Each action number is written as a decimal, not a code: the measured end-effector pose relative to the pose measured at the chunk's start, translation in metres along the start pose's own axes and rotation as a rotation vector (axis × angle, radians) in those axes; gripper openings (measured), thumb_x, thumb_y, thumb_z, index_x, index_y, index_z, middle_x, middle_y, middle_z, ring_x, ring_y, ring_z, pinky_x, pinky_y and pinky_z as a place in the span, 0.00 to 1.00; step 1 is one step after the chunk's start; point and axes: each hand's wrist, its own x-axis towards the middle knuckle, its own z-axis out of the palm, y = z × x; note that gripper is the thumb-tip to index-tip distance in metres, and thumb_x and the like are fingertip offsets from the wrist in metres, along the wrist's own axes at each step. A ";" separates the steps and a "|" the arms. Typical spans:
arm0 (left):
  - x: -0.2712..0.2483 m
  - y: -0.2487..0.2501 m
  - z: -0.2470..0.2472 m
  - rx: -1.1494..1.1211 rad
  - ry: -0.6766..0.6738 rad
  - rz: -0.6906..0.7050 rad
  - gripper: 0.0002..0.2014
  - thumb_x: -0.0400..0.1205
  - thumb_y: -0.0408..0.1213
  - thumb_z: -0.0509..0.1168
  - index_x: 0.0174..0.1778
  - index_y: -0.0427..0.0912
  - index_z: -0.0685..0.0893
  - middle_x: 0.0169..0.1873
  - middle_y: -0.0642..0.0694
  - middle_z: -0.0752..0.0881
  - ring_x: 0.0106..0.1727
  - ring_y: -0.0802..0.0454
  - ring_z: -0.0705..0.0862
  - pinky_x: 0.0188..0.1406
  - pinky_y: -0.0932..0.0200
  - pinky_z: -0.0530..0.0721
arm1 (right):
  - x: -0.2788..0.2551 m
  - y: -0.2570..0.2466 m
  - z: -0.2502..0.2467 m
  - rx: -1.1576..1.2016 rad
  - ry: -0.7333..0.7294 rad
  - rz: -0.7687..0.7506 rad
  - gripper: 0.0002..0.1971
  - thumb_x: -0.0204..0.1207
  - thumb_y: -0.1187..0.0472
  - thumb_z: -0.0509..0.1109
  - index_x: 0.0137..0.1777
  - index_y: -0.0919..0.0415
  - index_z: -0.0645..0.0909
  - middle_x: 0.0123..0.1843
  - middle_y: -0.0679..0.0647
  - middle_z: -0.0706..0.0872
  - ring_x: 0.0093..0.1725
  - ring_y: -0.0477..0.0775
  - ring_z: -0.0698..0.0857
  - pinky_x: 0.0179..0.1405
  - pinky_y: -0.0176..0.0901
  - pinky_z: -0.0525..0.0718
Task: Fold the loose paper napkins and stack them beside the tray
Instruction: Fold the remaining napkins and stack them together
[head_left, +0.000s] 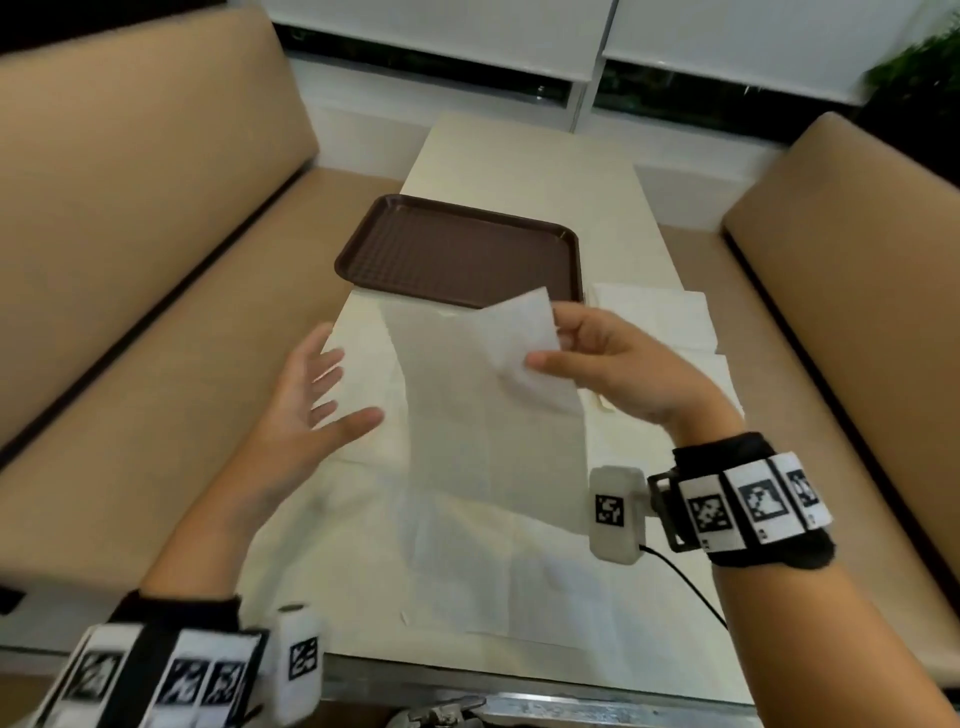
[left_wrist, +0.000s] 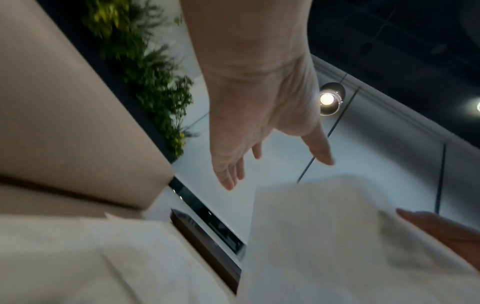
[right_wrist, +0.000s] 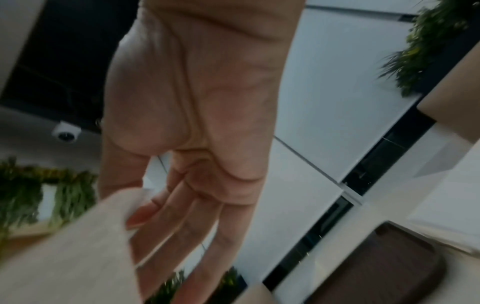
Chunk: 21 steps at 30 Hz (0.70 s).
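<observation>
A white paper napkin (head_left: 483, 415) hangs unfolded above the table, and my right hand (head_left: 550, 338) pinches its upper right corner between thumb and fingers. The same napkin (left_wrist: 324, 236) fills the lower right of the left wrist view and shows as a blurred sheet (right_wrist: 64, 257) in the right wrist view. My left hand (head_left: 322, 395) is spread, palm up, just left of the sheet and holds nothing. The brown tray (head_left: 457, 249) lies empty on the table behind the napkin. More loose napkins (head_left: 467, 571) lie flat on the table below.
Other napkins (head_left: 660, 317) lie to the right of the tray near the table's right edge. The narrow cream table (head_left: 524, 161) runs away from me between two tan bench seats (head_left: 156, 332). A window wall closes the far end.
</observation>
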 end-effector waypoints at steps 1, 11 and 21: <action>0.012 0.001 0.008 -0.072 -0.054 -0.009 0.57 0.48 0.63 0.82 0.72 0.71 0.59 0.72 0.59 0.72 0.73 0.65 0.72 0.67 0.64 0.71 | -0.003 -0.009 -0.003 0.042 0.002 -0.028 0.18 0.76 0.67 0.67 0.66 0.64 0.77 0.56 0.57 0.89 0.53 0.54 0.89 0.53 0.44 0.87; 0.065 0.024 0.067 -0.327 -0.205 0.017 0.27 0.61 0.49 0.78 0.55 0.45 0.85 0.48 0.52 0.92 0.49 0.55 0.90 0.42 0.62 0.87 | -0.037 -0.022 -0.035 -0.007 0.225 -0.052 0.32 0.65 0.56 0.78 0.70 0.48 0.72 0.59 0.49 0.87 0.57 0.59 0.87 0.54 0.54 0.88; 0.062 0.031 0.045 -0.124 -0.336 0.056 0.35 0.43 0.56 0.86 0.46 0.47 0.91 0.49 0.48 0.92 0.52 0.53 0.90 0.45 0.66 0.86 | -0.056 0.029 -0.031 -0.086 0.473 -0.022 0.13 0.65 0.57 0.80 0.50 0.58 0.88 0.52 0.60 0.91 0.57 0.65 0.88 0.66 0.62 0.81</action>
